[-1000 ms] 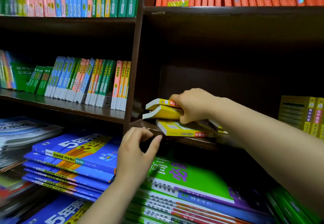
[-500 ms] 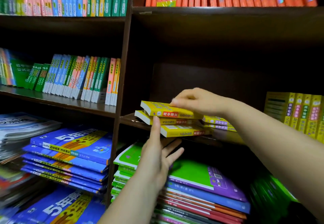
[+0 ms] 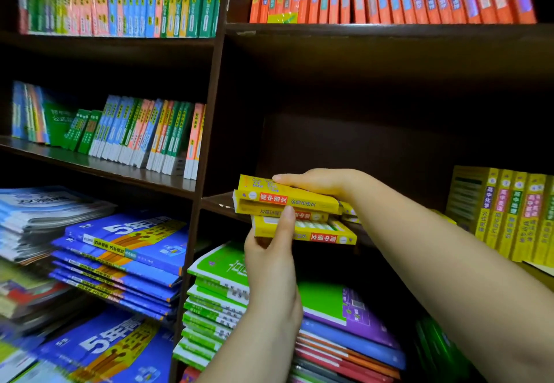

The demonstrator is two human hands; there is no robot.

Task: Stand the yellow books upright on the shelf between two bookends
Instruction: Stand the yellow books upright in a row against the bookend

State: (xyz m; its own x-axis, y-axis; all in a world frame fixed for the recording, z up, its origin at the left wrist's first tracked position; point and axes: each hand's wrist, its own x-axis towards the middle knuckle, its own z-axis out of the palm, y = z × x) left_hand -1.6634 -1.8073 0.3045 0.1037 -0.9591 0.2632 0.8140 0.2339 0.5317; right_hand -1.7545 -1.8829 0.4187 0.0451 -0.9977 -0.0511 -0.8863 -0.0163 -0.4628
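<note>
Three yellow books stacked flat; left hand, right hand gripping.

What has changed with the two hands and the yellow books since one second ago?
The left hand rose from the shelf edge and took hold of the front of the yellow books, thumb on the spines. The right hand, earlier clutching two splayed books, now lies flat on top, pressing them into a neater stack. The books are lying flat as before, and the upright yellow row at right is unchanged.
</note>
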